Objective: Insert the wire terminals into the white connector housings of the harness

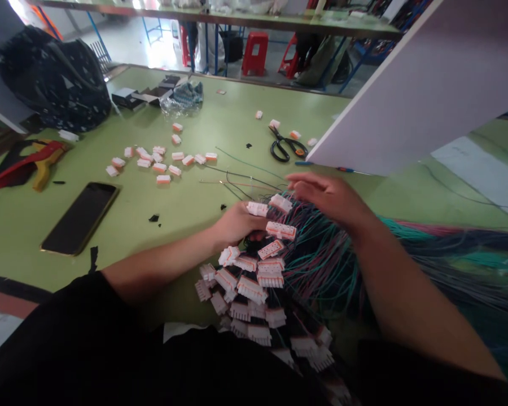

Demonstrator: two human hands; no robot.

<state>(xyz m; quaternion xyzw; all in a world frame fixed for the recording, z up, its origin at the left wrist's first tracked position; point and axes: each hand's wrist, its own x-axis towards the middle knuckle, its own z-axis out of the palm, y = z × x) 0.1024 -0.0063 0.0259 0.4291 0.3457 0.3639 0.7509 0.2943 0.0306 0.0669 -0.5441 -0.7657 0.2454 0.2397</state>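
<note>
Many white connectors with orange strips [281,230] hang on a large bundle of green, pink and dark wires [322,254] in front of me. My left hand [239,225] is closed at the left side of this bundle, beside the upper connectors; its fingertips are partly hidden, and what they grip is hard to make out. Above the bundle, my right hand [330,200] reaches in from the right with its fingers stretched out, near a connector [280,203]. Several loose wire ends [241,175] stick out over the green table. Loose connectors [158,167] lie scattered to the left.
Black scissors [281,149] lie behind the bundle, near a white panel [406,96]. At the left are a phone [80,217], a red and yellow tool [42,160] and a dark patterned bag [55,79]. Small boxes [129,98] stand farther back. Red stools [255,53] are beyond the table [220,124].
</note>
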